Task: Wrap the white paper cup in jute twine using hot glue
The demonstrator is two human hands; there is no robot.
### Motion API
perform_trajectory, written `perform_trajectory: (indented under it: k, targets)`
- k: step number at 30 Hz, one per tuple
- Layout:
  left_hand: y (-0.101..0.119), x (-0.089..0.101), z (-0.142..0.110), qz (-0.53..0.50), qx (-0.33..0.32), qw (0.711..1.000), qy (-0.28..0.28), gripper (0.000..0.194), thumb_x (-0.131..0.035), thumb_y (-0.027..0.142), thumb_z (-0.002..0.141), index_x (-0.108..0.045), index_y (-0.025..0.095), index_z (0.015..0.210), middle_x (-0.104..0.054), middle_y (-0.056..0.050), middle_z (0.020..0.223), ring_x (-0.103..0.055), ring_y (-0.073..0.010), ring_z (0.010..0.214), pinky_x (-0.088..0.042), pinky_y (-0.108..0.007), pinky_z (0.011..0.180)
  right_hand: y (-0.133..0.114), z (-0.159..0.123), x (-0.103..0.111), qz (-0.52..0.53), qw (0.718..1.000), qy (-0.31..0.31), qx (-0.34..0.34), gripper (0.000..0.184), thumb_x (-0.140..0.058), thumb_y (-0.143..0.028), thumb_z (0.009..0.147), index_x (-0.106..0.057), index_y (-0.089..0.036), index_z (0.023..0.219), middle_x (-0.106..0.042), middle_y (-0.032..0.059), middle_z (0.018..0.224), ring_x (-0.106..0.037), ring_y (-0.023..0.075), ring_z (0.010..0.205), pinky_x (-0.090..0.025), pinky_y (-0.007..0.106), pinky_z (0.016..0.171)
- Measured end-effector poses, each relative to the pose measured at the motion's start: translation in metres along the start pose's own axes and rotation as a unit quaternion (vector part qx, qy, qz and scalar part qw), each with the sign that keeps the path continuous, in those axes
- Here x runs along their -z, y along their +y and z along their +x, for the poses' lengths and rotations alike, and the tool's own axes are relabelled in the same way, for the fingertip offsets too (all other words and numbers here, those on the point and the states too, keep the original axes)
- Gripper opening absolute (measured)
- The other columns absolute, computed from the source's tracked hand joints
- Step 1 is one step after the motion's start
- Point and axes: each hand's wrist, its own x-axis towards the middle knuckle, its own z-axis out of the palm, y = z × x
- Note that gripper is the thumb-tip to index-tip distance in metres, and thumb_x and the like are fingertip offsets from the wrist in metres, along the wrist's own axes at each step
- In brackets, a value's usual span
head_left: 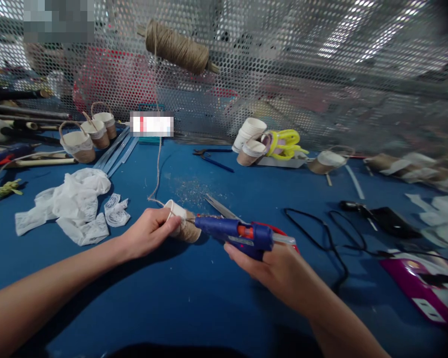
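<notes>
**Glue gun nose-to-side with the cup**

Here's the paper cup [185,226], tilted low over the blue table [164,303], mouth up and leftward, brown twine [191,232] around its lower part, the rim end bare white. The left hand [154,229] has it pinched near the rim, thumb on the near side, presumably keeping the wall steady and leaving the twine exposed. Right of the cup, there's the glue gun [233,232], the right hand [280,263] wrapped around its handle, nozzle at the twine; whether they touch, I can't tell. A loose strand [159,166] climbs from beside the cup to the spool [177,48], hung on a rod, likely so it unwinds freely. Scissors [222,206] lie just right of the cup, within easy reach, I'd say. Left of the cup, crumpled lace [74,201]; beyond that, little baskets [78,145], seemingly parked clear of the work. Beyond the cup, rightward: stacked white cups [249,132].
</notes>
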Motion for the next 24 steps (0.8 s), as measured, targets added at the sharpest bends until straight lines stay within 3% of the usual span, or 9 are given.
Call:
perform_trajectory:
  k: [8, 10, 13, 15, 18, 22, 24]
  targets:
    - [-0.003, -0.002, -0.001, -0.016, 0.0, 1.0, -0.017, 0.038, -0.031, 0.035, 0.085, -0.053, 0.011, 0.065, -0.043, 0.001, 0.059, -0.039, -0.0099, 0.056, -0.037, -0.022, 0.055, 0.011, 0.008, -0.01, -0.086, 0.993, 0.067, 0.048, 0.02, -0.049, -0.029, 0.077, -0.058, -0.017, 0.064, -0.056, 0.0007, 0.053, -0.051, 0.0118, 0.046, -0.039, 0.022, 0.042]
    - [-0.004, -0.002, -0.001, -0.011, 0.001, 1.0, -0.014, 0.038, -0.031, 0.035, 0.085, -0.052, 0.011, 0.064, -0.042, 0.001, 0.058, -0.038, -0.0099, 0.055, -0.036, -0.022, 0.054, 0.016, 0.008, -0.011, -0.159, 0.976, 0.073, 0.128, 0.024, -0.044, -0.023, 0.081, -0.062, -0.017, 0.066, -0.054, 0.0011, 0.049, -0.048, 0.0111, 0.042, -0.033, 0.021, 0.037]
    - [-0.003, -0.001, -0.001, -0.009, -0.002, 1.0, -0.01, 0.038, -0.032, 0.035, 0.084, -0.05, 0.012, 0.061, -0.042, 0.001, 0.058, -0.038, -0.01, 0.055, -0.036, -0.022, 0.054, 0.021, 0.006, -0.009, -0.271, 0.924, 0.068, 0.261, 0.039, -0.03, -0.01, 0.082, -0.067, -0.017, 0.075, -0.051, 0.0015, 0.043, -0.041, 0.0093, 0.034, -0.027, 0.021, 0.035]
    - [-0.002, -0.001, -0.001, -0.01, -0.005, 1.0, -0.011, 0.037, -0.031, 0.034, 0.085, -0.051, 0.012, 0.062, -0.043, 0.001, 0.059, -0.038, -0.0099, 0.055, -0.037, -0.022, 0.055, 0.021, 0.004, -0.007, -0.285, 0.915, 0.06, 0.28, 0.043, -0.027, -0.006, 0.081, -0.068, -0.018, 0.079, -0.051, 0.0019, 0.044, -0.041, 0.0087, 0.034, -0.027, 0.02, 0.035]
    - [-0.001, -0.001, 0.0, -0.005, -0.005, 1.0, -0.009, 0.037, -0.032, 0.033, 0.085, -0.05, 0.012, 0.061, -0.041, 0.002, 0.057, -0.037, -0.0094, 0.054, -0.036, -0.022, 0.053, 0.015, 0.004, -0.003, -0.242, 0.939, 0.046, 0.241, 0.038, -0.029, -0.016, 0.084, -0.067, -0.016, 0.078, -0.049, 0.0006, 0.043, -0.043, 0.0095, 0.037, -0.029, 0.02, 0.036]
    - [-0.001, -0.001, 0.001, 0.008, 0.001, 1.0, 0.001, 0.038, -0.032, 0.033, 0.084, -0.047, 0.012, 0.056, -0.036, 0.003, 0.055, -0.032, -0.008, 0.051, -0.031, -0.02, 0.047, 0.003, 0.004, -0.001, -0.121, 0.989, 0.034, 0.084, 0.03, -0.039, -0.029, 0.082, -0.062, -0.017, 0.069, -0.052, -0.0009, 0.048, -0.043, 0.0091, 0.039, -0.031, 0.021, 0.036]
    - [0.0, -0.001, 0.001, 0.007, 0.005, 1.0, 0.002, 0.038, -0.032, 0.033, 0.084, -0.049, 0.012, 0.057, -0.036, 0.003, 0.054, -0.031, -0.0079, 0.051, -0.03, -0.02, 0.047, 0.0, 0.003, -0.001, -0.064, 0.997, 0.028, 0.029, 0.025, -0.042, -0.031, 0.08, -0.059, -0.018, 0.067, -0.054, -0.0013, 0.052, -0.044, 0.009, 0.041, -0.034, 0.021, 0.037]
